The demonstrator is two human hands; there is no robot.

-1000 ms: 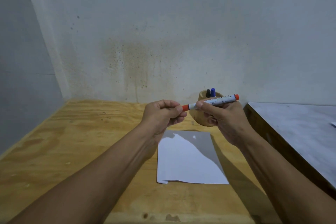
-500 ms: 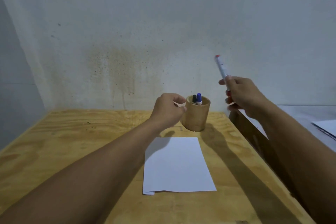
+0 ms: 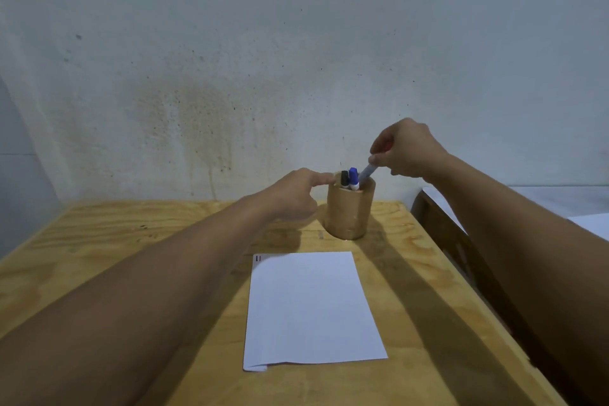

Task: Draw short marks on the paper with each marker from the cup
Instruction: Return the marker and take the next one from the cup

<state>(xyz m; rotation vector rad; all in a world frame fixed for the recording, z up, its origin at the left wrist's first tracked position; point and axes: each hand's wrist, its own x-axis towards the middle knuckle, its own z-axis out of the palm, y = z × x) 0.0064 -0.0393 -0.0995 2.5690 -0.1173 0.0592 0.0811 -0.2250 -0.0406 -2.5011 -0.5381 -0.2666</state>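
Nearest the camera, two bare forearms reach forward over a plywood table (image 3: 99, 260). Between them lies a white sheet of paper (image 3: 313, 310), flat on the wood, its long axis running away from the viewer; the near left corner curls up slightly. At the far left corner of the sheet sit short marks (image 3: 258, 258) — small upright strokes side by side, one reddish and one dark, too small to read more closely.

Just past the far edge of the sheet stands a wooden cup (image 3: 351, 211), upright, near the back of the table. The left hand (image 3: 290, 196) is beside it, fingers mostly curled, with the index finger stretched out so that its tip touches the cup's left rim; it holds nothing that can be seen.

Inside the cup, a black marker (image 3: 344, 179) and a blue marker (image 3: 353, 177) stand almost vertical, caps up, close together at the left side of the opening.

The right hand (image 3: 403, 150) is above and to the right of the cup, fingers pinched on the upper end of a third marker (image 3: 366, 173). Its pale barrel slants — lower end down and left into the cup's mouth, upper end up and right into the fingers, where a bit of red shows. Whether it touches the cup's bottom cannot be told.

Behind everything rises a stained grey wall (image 3: 296, 59).
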